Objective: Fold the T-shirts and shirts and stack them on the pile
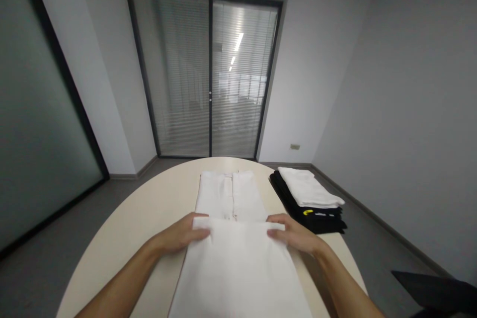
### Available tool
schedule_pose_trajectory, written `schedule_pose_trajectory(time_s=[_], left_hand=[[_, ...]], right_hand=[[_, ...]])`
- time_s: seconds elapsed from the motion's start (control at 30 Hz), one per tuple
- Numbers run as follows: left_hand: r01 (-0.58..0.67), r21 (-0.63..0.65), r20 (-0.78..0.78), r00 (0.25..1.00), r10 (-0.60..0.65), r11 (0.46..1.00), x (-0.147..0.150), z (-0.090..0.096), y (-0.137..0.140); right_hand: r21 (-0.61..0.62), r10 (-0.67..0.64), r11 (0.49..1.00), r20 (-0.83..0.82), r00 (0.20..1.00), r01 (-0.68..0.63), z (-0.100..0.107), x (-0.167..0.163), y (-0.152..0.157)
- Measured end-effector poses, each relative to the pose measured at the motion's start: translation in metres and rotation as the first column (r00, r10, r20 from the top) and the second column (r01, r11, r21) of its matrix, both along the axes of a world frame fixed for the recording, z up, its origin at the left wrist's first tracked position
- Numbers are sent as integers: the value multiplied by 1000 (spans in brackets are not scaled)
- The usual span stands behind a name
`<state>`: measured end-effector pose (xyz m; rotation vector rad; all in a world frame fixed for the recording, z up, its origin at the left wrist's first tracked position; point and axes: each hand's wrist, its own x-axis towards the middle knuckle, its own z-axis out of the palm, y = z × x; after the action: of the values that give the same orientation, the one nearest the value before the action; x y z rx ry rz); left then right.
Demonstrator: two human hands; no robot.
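A white cloth garment (pixel 242 268) lies lengthwise on the round table in front of me. Its near part has a straight upper edge, held across the middle of the cloth. Beyond that edge, the far part lies flat, with a seam and reddish thread down its centre. My left hand (pixel 182 233) pinches the left end of the edge, thumb on top and fingers behind it. At the right end my right hand (pixel 294 232) grips the same edge in the same way. Most fingertips of both hands are hidden behind the cloth.
The round cream table (pixel 149 203) has a stack of folded black cloth (pixel 328 226) at its right, with a folded white cloth (pixel 311 188) on top. A dark object (pixel 436 290) juts in at lower right. Glass doors with blinds (pixel 208 79) stand beyond.
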<state>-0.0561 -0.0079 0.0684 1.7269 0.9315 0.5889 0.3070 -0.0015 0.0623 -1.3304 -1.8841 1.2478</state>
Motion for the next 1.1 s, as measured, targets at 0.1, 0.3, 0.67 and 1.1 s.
schedule_pose_trajectory(time_s=[0.1,0.3,0.67,1.1], left_hand=[[-267,113,64,963,261,957,6,-14,10],[-294,223,-82,944,319,929,4,-36,24],[184,-143,-185,960,-209,972,-21,-2,9],[-326,213,-64,936,346,921,3,-31,29]], right_hand=[[153,-93,981,-146,985,115,-10,-10,15],[256,-106,960,-43,993,114,-25,-20,35],[-185,290,940,-12,957,-287,-9,6,13],[284,-122,952,7,993,115,-34,-16,39]])
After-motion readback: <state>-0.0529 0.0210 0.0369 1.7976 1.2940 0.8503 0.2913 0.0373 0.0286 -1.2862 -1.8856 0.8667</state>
